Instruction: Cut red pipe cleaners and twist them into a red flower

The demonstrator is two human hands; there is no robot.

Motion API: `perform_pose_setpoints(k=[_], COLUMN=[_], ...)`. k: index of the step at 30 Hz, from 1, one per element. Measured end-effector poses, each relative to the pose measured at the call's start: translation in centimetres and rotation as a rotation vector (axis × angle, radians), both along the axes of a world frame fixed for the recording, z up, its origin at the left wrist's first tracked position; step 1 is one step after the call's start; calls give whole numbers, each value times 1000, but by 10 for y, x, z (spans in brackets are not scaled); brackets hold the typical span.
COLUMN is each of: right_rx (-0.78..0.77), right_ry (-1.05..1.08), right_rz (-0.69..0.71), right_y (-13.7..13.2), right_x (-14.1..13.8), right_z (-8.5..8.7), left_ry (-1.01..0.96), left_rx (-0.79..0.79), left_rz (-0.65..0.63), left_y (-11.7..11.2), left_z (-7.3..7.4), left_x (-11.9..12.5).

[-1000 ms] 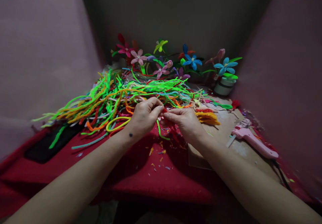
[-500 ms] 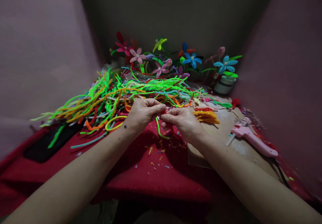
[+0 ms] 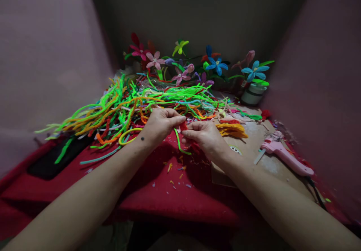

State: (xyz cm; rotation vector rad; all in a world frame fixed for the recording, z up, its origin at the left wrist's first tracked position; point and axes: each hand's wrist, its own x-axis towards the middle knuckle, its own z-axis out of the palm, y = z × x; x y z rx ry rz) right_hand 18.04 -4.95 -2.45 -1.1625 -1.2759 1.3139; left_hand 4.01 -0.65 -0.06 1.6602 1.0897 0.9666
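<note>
Pinching red piece (image 3: 183, 125) with left hand (image 3: 159, 126) at nine o'clock, right hand (image 3: 207, 135) at four; likely soft, light; best held endwise.

I can make out no readable text, label, brand, number or sign here, whether on the pink glue gun (image 3: 286, 157) or the pale jar (image 3: 253, 95).

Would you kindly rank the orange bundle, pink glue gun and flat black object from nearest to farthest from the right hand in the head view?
1. Orange bundle: right of the right hand.
2. Pink glue gun: farther right.
3. Flat black object: far left side.
</note>
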Motion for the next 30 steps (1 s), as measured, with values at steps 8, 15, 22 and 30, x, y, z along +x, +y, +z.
perform_pose_setpoints(k=[8,15,22,30], right_rx=[-82,-134,-165,66], right_ry=[76,337,330,-39], right_rz=[-46,90,114,-44], right_y=[-3,5,6,6], right_x=[-3,5,6,3], right_z=[2,1,4,-1], left_ry=[-83,-104,-31,92], left_rx=[-156,-153,-82,48], left_rz=[-135,-168,-150,-37], left_y=[0,4,5,0], left_z=[0,-3,-3,0], left_x=[0,-4,-5,1])
